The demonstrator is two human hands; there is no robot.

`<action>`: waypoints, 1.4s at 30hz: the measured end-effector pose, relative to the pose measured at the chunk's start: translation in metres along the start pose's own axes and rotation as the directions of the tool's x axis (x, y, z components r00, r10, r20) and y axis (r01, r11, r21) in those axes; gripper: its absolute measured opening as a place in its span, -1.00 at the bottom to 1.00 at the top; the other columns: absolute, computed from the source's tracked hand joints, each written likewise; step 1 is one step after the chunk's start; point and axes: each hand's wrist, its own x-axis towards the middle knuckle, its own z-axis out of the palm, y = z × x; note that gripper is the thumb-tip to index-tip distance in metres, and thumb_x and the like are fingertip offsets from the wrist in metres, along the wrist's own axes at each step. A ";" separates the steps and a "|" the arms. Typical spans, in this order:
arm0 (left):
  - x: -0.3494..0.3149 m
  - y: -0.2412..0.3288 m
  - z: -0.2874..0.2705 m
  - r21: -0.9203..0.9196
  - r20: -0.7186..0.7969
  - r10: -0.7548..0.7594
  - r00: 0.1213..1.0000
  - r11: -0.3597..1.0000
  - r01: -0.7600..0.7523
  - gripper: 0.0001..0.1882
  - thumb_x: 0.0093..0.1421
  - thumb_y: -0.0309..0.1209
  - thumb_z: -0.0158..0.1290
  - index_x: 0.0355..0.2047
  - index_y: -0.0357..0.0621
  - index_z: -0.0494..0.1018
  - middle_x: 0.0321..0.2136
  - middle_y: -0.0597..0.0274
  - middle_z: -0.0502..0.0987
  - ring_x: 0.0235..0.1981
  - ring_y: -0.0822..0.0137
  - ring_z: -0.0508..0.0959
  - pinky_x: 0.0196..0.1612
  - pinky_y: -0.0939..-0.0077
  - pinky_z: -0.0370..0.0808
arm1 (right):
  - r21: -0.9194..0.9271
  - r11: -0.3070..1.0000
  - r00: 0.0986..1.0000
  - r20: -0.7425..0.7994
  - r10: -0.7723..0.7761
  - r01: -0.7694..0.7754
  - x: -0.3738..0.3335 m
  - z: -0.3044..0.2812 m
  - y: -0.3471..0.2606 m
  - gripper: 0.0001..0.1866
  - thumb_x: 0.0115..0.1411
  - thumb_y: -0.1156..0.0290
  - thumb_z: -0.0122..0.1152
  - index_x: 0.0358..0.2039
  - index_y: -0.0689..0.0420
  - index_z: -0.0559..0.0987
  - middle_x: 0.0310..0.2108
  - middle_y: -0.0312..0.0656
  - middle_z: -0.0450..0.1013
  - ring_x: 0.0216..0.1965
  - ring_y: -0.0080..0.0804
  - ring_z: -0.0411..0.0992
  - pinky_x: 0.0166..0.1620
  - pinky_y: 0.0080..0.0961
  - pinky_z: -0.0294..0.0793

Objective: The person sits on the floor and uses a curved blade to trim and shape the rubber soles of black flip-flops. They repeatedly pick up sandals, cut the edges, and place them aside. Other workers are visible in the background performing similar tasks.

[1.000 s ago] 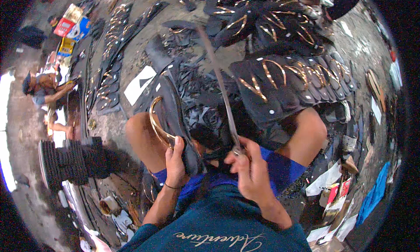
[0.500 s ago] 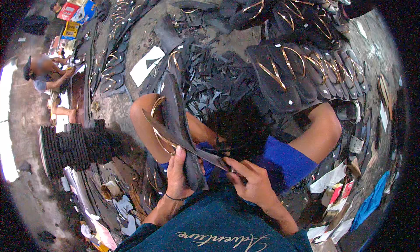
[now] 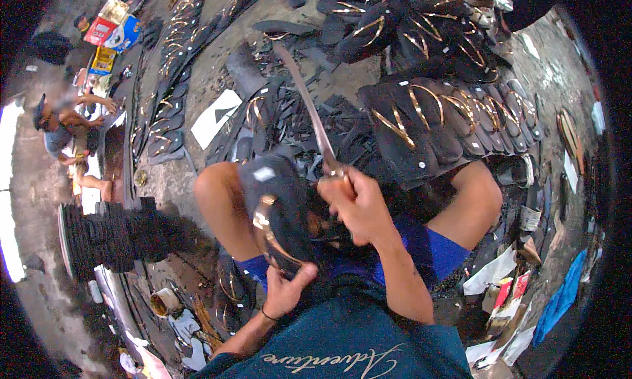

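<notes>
A black sandal [image 3: 280, 195] with a gold strap is gripped at its near end by my left hand [image 3: 288, 290]. It stands tilted between my knees, its face toward me, somewhat blurred. My right hand [image 3: 355, 204] is closed round the handle of a long thin knife [image 3: 308, 102]. The blade points up and away, over the scraps, apart from the sandal. Beyond my knees lies a heap of black offcuts [image 3: 329, 126].
Gold-strapped sandals stand in a row [image 3: 454, 119] at the right, with a pile of more [image 3: 415, 27] behind. Stacked black soles [image 3: 118, 237] are at the left. A co-worker [image 3: 62, 126] sits at the far left. A blue cloth [image 3: 559, 297] lies far right.
The knife has left the sandal's edge and swung up and away in my right hand. My left hand has turned the sandal so its strapped face shows.
</notes>
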 end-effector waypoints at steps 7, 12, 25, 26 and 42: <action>0.086 0.076 -0.047 -0.293 -0.210 0.117 0.971 0.940 -0.177 -0.62 0.31 -0.38 0.09 0.10 -0.20 0.36 -0.11 0.18 0.57 -0.12 0.34 0.59 -0.07 0.45 0.57 | 0.082 0.967 0.971 -0.037 -0.237 0.239 -0.058 0.008 -0.032 -0.59 0.15 0.29 0.38 -0.04 0.21 0.57 -0.39 -0.09 0.57 -0.43 -0.38 0.53 -0.30 -0.42 0.52; 0.088 0.106 -0.077 -0.519 -0.220 -0.050 0.974 0.851 -0.073 -0.59 0.36 -0.08 -0.04 0.01 -0.12 0.44 -0.17 0.22 0.59 -0.20 0.32 0.62 -0.12 0.38 0.61 | -0.279 0.901 0.941 0.037 -0.336 0.333 -0.127 -0.028 0.016 -0.64 0.08 0.41 0.39 -0.07 0.12 0.61 -0.33 -0.12 0.59 -0.49 -0.33 0.51 -0.37 -0.41 0.53; 0.063 0.089 -0.060 -0.500 -0.114 -0.127 0.985 0.864 0.053 -0.60 0.37 -0.30 0.00 0.17 -0.08 0.26 -0.12 0.11 0.56 -0.20 0.22 0.64 -0.14 0.31 0.64 | -0.290 0.893 0.930 -0.025 -0.366 0.344 -0.122 -0.004 0.010 -0.68 0.08 0.53 0.36 -0.11 0.21 0.61 -0.32 -0.08 0.58 -0.56 -0.38 0.45 -0.47 -0.54 0.46; 0.064 0.087 -0.059 -0.500 -0.080 -0.132 0.988 0.863 0.074 -0.58 0.36 -0.31 0.02 0.17 -0.08 0.25 -0.12 0.10 0.56 -0.20 0.22 0.64 -0.14 0.30 0.65 | -0.259 0.915 0.946 -0.012 -0.323 0.310 -0.112 -0.005 -0.001 -0.71 0.10 0.53 0.35 -0.12 0.19 0.62 -0.38 -0.08 0.57 -0.57 -0.39 0.45 -0.50 -0.53 0.45; 0.092 0.148 -0.102 0.095 0.264 0.110 0.958 0.986 -0.139 -0.41 0.00 -0.26 0.40 -0.04 -0.23 0.42 -0.21 0.33 0.55 -0.16 0.50 0.50 -0.04 0.54 0.46 | -0.279 0.885 0.923 0.011 -0.386 0.373 -0.112 -0.045 0.012 -0.67 -0.02 0.49 0.41 -0.18 0.18 0.66 -0.31 -0.10 0.61 -0.55 -0.36 0.49 -0.41 -0.50 0.51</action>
